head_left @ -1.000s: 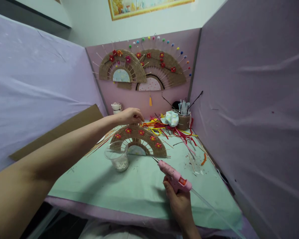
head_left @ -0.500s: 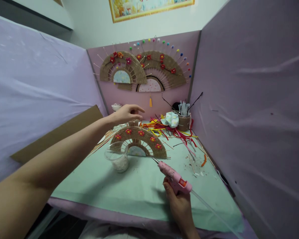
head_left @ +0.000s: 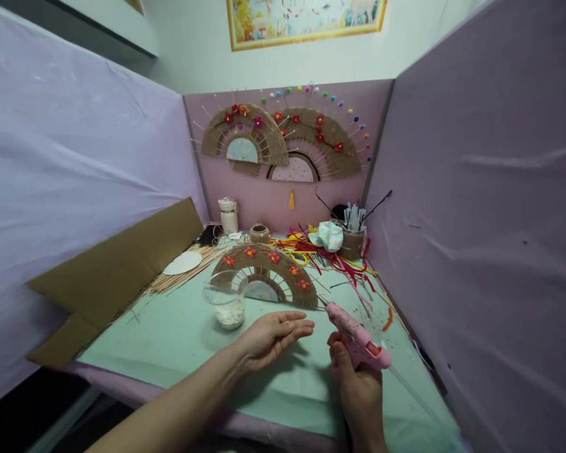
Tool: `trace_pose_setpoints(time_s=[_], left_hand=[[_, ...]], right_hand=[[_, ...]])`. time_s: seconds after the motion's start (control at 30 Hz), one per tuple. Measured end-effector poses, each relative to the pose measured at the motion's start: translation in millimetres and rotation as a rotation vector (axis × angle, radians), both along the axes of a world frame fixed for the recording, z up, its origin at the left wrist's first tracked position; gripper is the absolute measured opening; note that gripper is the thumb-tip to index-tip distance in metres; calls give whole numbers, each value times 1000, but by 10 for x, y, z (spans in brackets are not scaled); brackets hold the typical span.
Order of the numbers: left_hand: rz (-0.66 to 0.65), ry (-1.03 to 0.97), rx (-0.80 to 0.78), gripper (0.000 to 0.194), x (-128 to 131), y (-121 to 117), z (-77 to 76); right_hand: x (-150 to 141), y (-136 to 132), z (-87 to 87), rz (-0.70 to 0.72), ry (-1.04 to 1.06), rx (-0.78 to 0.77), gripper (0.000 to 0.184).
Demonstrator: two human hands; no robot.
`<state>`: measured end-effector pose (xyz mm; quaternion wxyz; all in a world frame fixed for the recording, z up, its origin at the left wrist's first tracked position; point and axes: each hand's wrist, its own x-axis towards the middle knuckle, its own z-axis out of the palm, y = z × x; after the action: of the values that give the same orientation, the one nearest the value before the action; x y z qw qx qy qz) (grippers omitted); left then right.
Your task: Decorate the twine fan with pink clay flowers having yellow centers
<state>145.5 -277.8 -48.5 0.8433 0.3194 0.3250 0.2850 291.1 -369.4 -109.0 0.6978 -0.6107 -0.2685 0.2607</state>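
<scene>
My right hand (head_left: 361, 384) is wrapped round the grip of a pink hot glue gun (head_left: 353, 330), whose metal nozzle points up and left. A clear glue stick trails from its rear. My left hand (head_left: 278, 336) hovers over the cloth just left of the gun, fingers stretched out and palm turned partly up. Nothing shows in it. Beyond the hands lies a twine-wrapped half-round fan (head_left: 290, 277) with red flowers and a pale centre. Before its left part stands a clear plastic cup (head_left: 229, 311) holding small white beads or bits.
Brown cardboard (head_left: 122, 258) leans at the left, near a white oval disc (head_left: 183, 263) and thin sticks. Behind are a twine roll (head_left: 259, 233), a white lidded bottle (head_left: 228, 216), coloured pipe cleaners (head_left: 306, 248) and a pot of glue sticks (head_left: 353, 239). Two finished-looking fans (head_left: 327, 141) hang on the back panel.
My left hand has come back from above the fan's far side to the front, beside the glue gun. The gun has shifted slightly right, and the view has moved a little.
</scene>
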Motion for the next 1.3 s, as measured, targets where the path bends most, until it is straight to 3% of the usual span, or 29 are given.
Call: trace_pose_setpoints(time_s=[0.33, 0.4, 0.53, 0.8, 0.93, 1.17, 1.23, 1.3], left_hand=[[123, -141, -109, 9, 145, 163, -348], [134, -186, -125, 16, 142, 182, -386], [116, -245, -128, 28, 108, 218, -369], [222, -206, -48, 21, -4, 231, -303], [201, -133, -35, 17, -7, 252, -319], [349, 48, 202, 8, -11, 303, -311], [351, 183, 390, 6, -61, 218, -316], [222, 412, 838, 14, -147, 55, -351]], right_hand=[[84, 33, -69, 68, -41, -80, 52], [74, 45, -60, 84, -39, -75, 52], [35, 75, -16, 136, -52, -65, 49], [-132, 82, 27, 196, -74, -88, 46], [-133, 71, 9, 203, -114, -45, 45], [-91, 96, -64, 131, -31, 28, 40], [-92, 104, -76, 108, 27, 52, 39], [-93, 111, -80, 100, 57, 59, 38]])
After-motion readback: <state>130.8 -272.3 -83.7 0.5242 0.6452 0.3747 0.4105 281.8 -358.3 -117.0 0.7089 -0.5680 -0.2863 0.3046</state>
